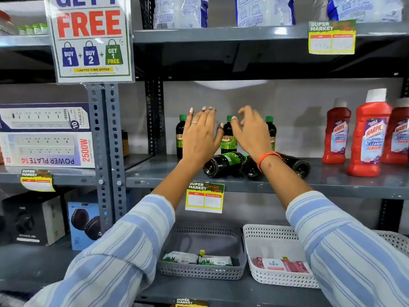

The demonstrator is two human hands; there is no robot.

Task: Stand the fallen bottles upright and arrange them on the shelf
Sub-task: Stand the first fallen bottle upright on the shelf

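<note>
Three dark bottles with green caps stand at the back of the grey shelf (332,185): one at the left (179,138), one in the middle (229,138), one at the right (271,131), each partly hidden by my hands. In front of them three such bottles lie on their sides: a left one with a green label (223,162), a middle one (250,169) and a right one (298,166) behind my wrist. My left hand (200,136) is raised with fingers spread, holding nothing. My right hand (250,131) hovers by the middle upright bottle, fingers curled apart, empty.
Three red Harpic cleaner bottles (367,138) stand at the right of the same shelf. A perforated steel post (106,151) bounds the left, with power-strip boxes (46,136) beyond it. Below sit a grey basket (203,273) and a white basket (276,280). A price tag (204,197) hangs off the shelf edge.
</note>
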